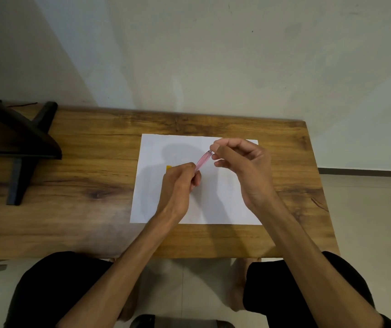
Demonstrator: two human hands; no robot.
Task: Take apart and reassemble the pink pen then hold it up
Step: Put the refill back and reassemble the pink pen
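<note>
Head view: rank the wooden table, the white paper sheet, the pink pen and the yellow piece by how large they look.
1. wooden table
2. white paper sheet
3. pink pen, held above the sheet, so nearness inflates it slightly
4. yellow piece, mostly hidden behind the left hand, so its true size is unclear

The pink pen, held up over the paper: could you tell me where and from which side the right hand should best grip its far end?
Pinch the small grey tip from the upper right, in line with the pink pen. The barrel slants up and right out of the left hand, which holds the lower end, as the right hand is doing.
</note>
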